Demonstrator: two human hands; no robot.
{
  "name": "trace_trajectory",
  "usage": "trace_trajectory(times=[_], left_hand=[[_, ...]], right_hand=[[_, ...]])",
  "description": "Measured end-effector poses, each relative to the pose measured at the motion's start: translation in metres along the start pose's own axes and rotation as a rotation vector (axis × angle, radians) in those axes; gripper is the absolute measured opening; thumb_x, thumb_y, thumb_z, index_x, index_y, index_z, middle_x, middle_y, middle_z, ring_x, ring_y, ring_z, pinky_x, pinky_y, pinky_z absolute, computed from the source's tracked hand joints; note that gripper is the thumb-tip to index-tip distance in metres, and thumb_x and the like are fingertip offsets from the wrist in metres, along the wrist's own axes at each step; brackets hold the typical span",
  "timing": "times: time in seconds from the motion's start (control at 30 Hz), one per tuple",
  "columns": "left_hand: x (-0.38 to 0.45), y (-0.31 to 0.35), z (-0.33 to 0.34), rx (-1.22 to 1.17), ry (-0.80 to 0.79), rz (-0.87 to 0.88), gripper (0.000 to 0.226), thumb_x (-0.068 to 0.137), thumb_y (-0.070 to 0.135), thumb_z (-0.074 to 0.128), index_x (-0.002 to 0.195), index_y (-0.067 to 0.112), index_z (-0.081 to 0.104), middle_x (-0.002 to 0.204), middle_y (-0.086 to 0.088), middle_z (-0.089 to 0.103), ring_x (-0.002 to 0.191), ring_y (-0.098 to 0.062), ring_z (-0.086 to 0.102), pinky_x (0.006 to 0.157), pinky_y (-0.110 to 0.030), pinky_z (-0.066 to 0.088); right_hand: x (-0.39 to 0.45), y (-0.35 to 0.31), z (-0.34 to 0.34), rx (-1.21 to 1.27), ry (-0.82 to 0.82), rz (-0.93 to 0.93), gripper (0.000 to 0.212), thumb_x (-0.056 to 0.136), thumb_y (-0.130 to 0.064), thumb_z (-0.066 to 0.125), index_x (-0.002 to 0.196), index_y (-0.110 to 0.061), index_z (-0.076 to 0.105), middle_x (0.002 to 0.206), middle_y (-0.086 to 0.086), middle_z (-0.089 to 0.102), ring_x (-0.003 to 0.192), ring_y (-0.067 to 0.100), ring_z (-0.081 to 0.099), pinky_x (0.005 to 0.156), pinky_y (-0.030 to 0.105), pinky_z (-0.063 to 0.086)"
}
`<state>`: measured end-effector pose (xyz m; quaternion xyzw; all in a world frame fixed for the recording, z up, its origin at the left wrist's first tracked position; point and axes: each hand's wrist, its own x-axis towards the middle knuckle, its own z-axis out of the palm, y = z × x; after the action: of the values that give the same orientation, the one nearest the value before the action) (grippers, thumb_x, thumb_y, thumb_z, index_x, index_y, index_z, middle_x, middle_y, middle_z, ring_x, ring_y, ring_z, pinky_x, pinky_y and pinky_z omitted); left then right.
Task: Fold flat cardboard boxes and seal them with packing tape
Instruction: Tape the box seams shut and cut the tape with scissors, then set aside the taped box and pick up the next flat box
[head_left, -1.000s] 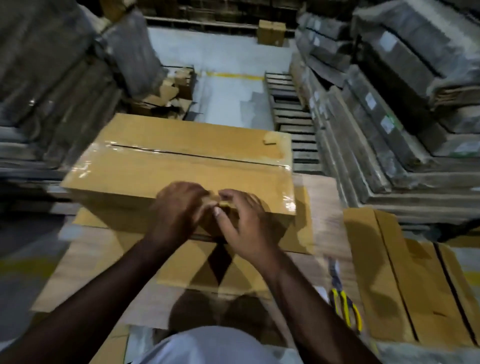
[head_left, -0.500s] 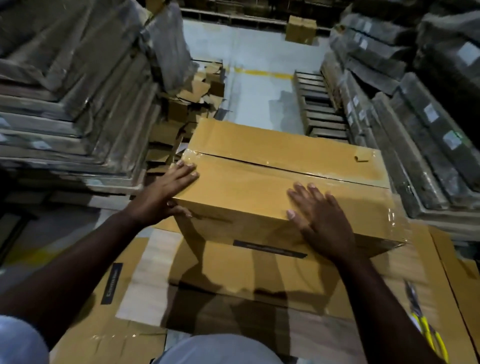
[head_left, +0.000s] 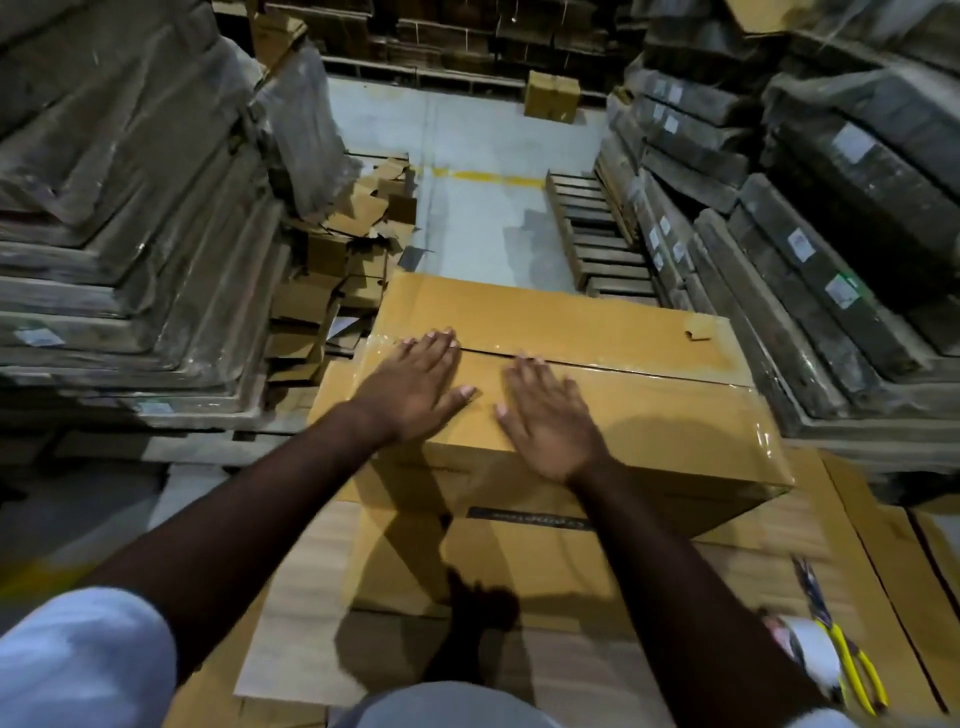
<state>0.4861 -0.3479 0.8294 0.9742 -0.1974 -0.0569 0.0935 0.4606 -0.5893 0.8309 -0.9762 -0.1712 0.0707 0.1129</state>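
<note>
Warehouse aisle, concrete floor (head_left: 467, 156), wrapped flat-cardboard stacks (head_left: 130, 208) at both sides.
Left hand (head_left: 415, 384): flat, fingers spread, on the taped top seam. Cardboard box (head_left: 649, 415): assembled, centre, resting on flat sheets. Right hand (head_left: 550, 421): flat, fingers straight, on the box top. Yellow-handled scissors (head_left: 847, 665): lower right.

My palms hide part of the brown cardboard box (head_left: 597, 415) top. Black side label (head_left: 524, 514) print blurred, unreadable. Yellow-handled scissors (head_left: 852, 670) partly behind my right arm.
</note>
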Motion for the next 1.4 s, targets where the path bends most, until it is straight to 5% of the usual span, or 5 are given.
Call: trace_trajectory(times=[0.47,0.73,1.17,1.27,1.4], left_hand=[[0.025,-0.001,0.004,-0.005,0.105,-0.442,0.098,0.098,0.078,0.007,0.164,0.006,0.002,0.173,-0.014,-0.001,0.16,-0.028,-0.002,0.13,-0.045,0.002],[0.078,-0.019,-0.037,-0.661,0.217,-0.951,0.083,0.094,0.069,0.058,0.136,-0.002,0.055,0.131,-0.024,0.062,0.112,-0.041,0.061,0.094,-0.051,0.054],[0.033,-0.005,-0.063,-1.619,1.25,-0.666,0.049,0.101,0.063,0.042,0.088,0.022,0.067,0.073,0.005,0.067,0.068,-0.012,0.063,0.064,-0.027,0.049],[0.005,-0.028,-0.032,-1.914,1.086,-0.641,0.056,0.082,0.079,0.058,0.073,0.025,0.062,0.06,0.008,0.058,0.055,-0.009,0.054,0.051,-0.019,0.042],[-0.017,-0.054,0.006,-1.819,0.636,-0.72,0.096,0.058,0.096,0.061,0.116,0.021,0.07,0.105,-0.009,0.075,0.094,-0.026,0.069,0.086,-0.04,0.053]], right_hand=[[-0.035,0.188,-0.038,-0.044,0.182,0.623,0.074,0.106,-0.062,0.017,0.166,-0.02,0.012,0.176,0.003,0.009,0.162,0.027,0.009,0.128,0.061,0.011],[-0.013,0.205,-0.07,0.403,0.318,0.993,0.081,0.097,-0.071,0.051,0.142,-0.004,0.051,0.141,0.023,0.059,0.124,0.044,0.059,0.092,0.045,0.047],[-0.017,0.214,-0.083,1.428,1.267,0.723,0.028,0.102,-0.057,0.048,0.088,-0.037,0.063,0.092,-0.003,0.065,0.092,0.024,0.065,0.088,0.039,0.05],[-0.037,0.227,-0.059,1.826,1.077,0.633,0.054,0.097,-0.077,0.044,0.09,-0.027,0.063,0.067,-0.01,0.062,0.056,0.007,0.054,0.051,0.022,0.044],[-0.054,0.228,-0.032,1.735,0.547,0.701,0.109,0.056,-0.103,0.051,0.124,-0.02,0.071,0.101,0.004,0.08,0.094,0.024,0.072,0.084,0.038,0.054]])
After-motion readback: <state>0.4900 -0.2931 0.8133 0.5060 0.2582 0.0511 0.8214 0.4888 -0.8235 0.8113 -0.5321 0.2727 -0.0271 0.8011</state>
